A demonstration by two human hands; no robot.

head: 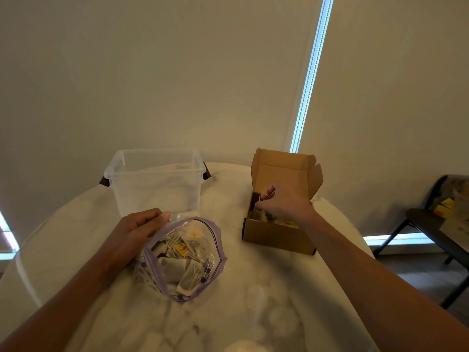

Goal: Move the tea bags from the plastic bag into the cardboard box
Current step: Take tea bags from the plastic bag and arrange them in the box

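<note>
The left forearm [63, 295] and the right forearm [368, 270] are slim and uncovered along all that shows. The left hand [132, 235] and the right hand [284, 207] are bare too. One short, plain nail shows on the left hand.

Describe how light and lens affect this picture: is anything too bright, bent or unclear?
Head view: the room is dim and warm; the light strip between the blinds is blown out blue-white; the wide lens makes that strip lean and bow slightly; the tea bags in the plastic bag look soft; the near tabletop shows blurry pale patches.
</note>
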